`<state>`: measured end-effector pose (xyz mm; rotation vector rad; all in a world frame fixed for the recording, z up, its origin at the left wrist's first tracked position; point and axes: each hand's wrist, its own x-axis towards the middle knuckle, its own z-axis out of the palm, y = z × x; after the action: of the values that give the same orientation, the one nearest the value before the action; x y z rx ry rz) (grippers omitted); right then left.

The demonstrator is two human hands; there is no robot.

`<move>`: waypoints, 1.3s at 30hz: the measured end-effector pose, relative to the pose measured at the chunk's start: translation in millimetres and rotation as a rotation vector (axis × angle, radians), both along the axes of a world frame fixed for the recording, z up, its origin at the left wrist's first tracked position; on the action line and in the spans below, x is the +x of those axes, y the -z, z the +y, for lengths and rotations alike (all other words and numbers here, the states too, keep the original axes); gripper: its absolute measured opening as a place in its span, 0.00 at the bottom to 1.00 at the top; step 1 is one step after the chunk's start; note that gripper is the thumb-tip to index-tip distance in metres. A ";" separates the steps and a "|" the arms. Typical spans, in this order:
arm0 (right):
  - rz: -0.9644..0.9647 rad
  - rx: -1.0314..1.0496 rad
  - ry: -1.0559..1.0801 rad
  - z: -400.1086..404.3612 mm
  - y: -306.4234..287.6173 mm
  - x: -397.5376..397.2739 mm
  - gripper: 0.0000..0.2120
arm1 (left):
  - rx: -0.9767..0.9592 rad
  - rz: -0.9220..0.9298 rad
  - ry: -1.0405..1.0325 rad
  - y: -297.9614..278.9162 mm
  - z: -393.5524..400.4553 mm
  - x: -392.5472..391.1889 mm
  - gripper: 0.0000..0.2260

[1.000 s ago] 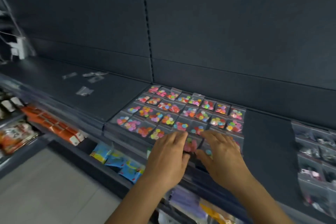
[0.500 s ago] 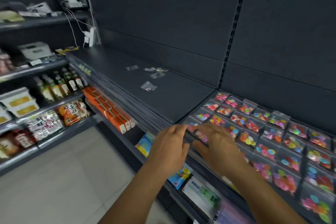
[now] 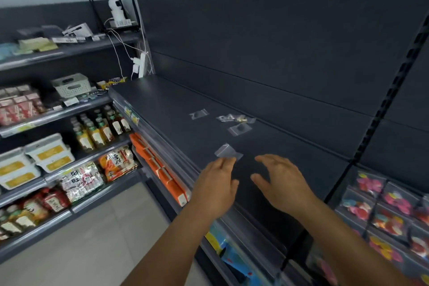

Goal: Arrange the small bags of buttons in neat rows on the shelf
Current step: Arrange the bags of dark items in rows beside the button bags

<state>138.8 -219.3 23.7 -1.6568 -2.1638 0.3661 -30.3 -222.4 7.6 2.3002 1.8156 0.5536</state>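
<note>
Clear loose bags (image 3: 228, 151) at 12 o'clock of both hands, on the dark shelf (image 3: 176, 123). Left hand (image 3: 217, 184) and right hand (image 3: 282, 183) have left the arranged rows (image 3: 380, 206), now at 3 o'clock; fingers spread, holding nothing. Stray bags likely next.

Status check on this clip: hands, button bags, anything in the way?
Both hands open: left hand at nearest loose bag, right hand over bare shelf. Arranged button bags far right. Nothing in the way.
</note>
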 end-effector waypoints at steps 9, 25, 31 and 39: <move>0.027 -0.159 -0.001 89.4 25.7 -46.0 0.18 | -0.128 0.047 0.102 25.0 87.0 -29.0 0.17; 0.158 -0.205 0.647 151.7 40.8 -31.0 0.08 | -0.172 0.180 0.387 26.8 215.7 -12.2 0.23; 0.232 -0.114 0.787 141.2 43.1 -16.7 0.08 | -0.176 -0.094 0.656 24.9 213.6 -22.1 0.08; 0.211 -0.224 0.880 137.6 38.1 -23.0 0.26 | -0.119 -0.006 0.362 29.9 212.9 -11.0 0.21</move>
<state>115.9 -81.7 -14.3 -2.3569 -1.1059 0.4854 -41.3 -9.5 -22.2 2.4547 1.3392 0.3825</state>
